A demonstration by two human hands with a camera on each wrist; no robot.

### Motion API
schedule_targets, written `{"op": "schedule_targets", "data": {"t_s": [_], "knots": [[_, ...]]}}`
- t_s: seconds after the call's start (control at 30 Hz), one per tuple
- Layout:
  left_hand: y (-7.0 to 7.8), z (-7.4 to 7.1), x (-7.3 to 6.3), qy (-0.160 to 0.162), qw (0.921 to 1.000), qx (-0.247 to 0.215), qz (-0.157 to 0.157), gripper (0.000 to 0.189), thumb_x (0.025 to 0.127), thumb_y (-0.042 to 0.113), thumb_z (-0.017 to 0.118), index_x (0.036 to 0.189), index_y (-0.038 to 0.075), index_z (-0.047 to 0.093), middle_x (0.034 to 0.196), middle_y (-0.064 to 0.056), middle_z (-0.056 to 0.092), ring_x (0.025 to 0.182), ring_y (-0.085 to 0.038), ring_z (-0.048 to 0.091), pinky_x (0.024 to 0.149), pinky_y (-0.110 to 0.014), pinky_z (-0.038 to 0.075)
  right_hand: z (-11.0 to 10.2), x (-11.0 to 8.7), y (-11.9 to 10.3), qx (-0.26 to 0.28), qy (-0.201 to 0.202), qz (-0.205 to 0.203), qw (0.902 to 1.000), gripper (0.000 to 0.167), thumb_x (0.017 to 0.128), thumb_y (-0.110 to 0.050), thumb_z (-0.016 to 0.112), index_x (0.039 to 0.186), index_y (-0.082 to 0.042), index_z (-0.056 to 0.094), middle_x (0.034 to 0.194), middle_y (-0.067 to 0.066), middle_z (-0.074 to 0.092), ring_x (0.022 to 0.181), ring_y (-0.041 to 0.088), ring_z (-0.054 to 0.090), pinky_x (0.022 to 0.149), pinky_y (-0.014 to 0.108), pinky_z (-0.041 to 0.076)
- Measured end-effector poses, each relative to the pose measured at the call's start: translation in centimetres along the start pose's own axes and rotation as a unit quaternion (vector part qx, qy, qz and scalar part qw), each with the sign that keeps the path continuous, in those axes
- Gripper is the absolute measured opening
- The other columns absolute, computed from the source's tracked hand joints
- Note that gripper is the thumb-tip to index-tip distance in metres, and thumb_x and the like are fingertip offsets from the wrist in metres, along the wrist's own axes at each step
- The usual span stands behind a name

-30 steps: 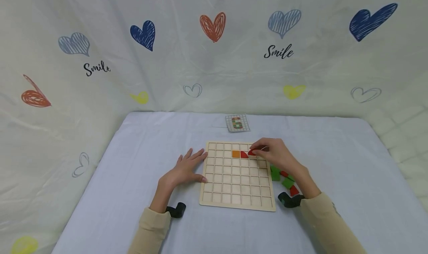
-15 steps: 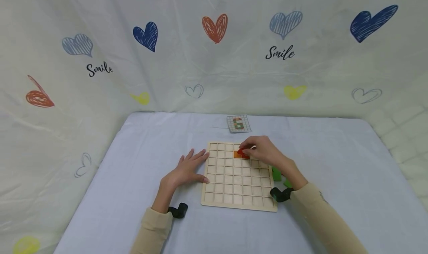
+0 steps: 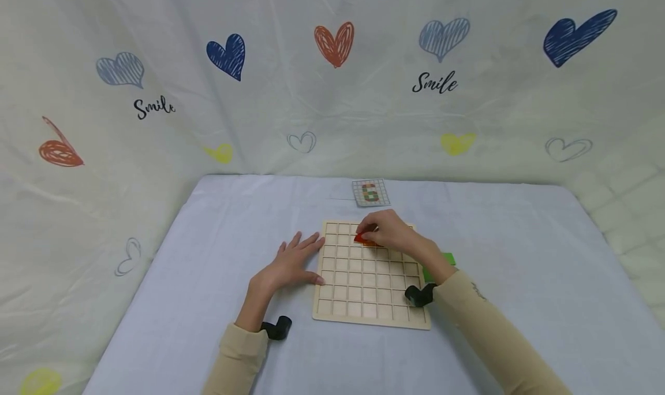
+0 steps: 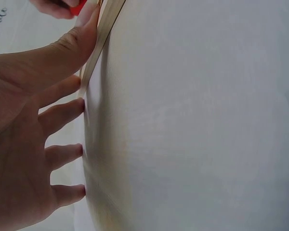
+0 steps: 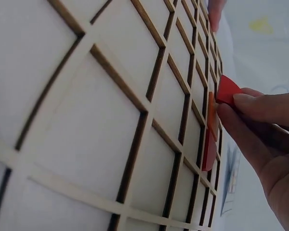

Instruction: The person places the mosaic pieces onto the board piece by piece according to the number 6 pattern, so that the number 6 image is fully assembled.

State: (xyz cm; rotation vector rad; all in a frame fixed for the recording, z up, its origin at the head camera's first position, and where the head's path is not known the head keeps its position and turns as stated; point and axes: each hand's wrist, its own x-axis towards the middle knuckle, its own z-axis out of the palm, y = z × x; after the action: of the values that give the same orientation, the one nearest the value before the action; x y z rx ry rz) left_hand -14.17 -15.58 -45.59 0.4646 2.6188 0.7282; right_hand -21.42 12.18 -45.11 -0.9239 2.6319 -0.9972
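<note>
A square wooden grid board (image 3: 353, 279) lies on the table. My left hand (image 3: 291, 266) rests at its left edge with fingers spread, the thumb and fingertips touching the rim. With thumb and fingers my right hand (image 3: 392, 231) pinches a red tile (image 5: 227, 89) with a curved edge, just over the upper rows of the board. Beside that tile, an orange tile (image 5: 212, 115) and another red tile (image 5: 209, 151) sit in neighbouring cells. In the head view the right hand mostly covers these two.
Green tiles (image 3: 448, 259) lie off the board's right side, partly behind the right forearm. A small printed card (image 3: 370, 193) with a coloured figure on a grid lies beyond the board. White cloth covers the table (image 3: 208, 227), with a heart-printed backdrop (image 3: 363, 112) behind.
My right hand has moved left along the upper part of the board with the red tile, passing over the seated red and orange tiles. The left hand stays at the board's edge.
</note>
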Motion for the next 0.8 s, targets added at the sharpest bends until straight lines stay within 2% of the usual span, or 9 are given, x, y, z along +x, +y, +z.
{"op": "schedule_targets", "data": {"t_s": [0.1,0.37,0.8], "knots": [[-0.1,0.0,0.0,0.001,1.0000,0.000,-0.001,0.094,0.083,0.034,0.086,0.161,0.016,0.037,0.171,-0.003,0.025,0.160,-0.040,0.005,0.124,-0.069,0.004,0.1,0.3,-0.3,-0.011,-0.004,-0.012,0.9999,0.011,0.093,-0.001,0.072,0.101,-0.002,0.079,0.100,0.011,0.077,0.092,0.027,0.073,0.079,0.037,0.061],[-0.2,0.1,0.0,0.001,1.0000,0.000,0.003,0.094,0.083,0.035,0.085,0.161,0.016,0.036,0.171,-0.002,0.025,0.160,-0.040,0.004,0.124,-0.070,0.003,0.2,1.0,-0.9,-0.033,-0.029,-0.013,0.9990,0.009,0.093,-0.002,0.072,0.095,-0.006,0.080,0.097,0.008,0.078,0.093,0.027,0.071,0.081,0.038,0.060],[-0.4,0.2,0.1,0.000,1.0000,0.005,0.006,0.093,0.084,0.035,0.085,0.161,0.017,0.036,0.171,-0.002,0.025,0.160,-0.041,0.004,0.123,-0.071,0.004,0.8,1.2,-0.7,-0.044,-0.021,-0.025,0.9985,0.010,0.093,-0.001,0.072,0.094,-0.006,0.081,0.095,0.008,0.078,0.087,0.025,0.072,0.075,0.034,0.060]]}}
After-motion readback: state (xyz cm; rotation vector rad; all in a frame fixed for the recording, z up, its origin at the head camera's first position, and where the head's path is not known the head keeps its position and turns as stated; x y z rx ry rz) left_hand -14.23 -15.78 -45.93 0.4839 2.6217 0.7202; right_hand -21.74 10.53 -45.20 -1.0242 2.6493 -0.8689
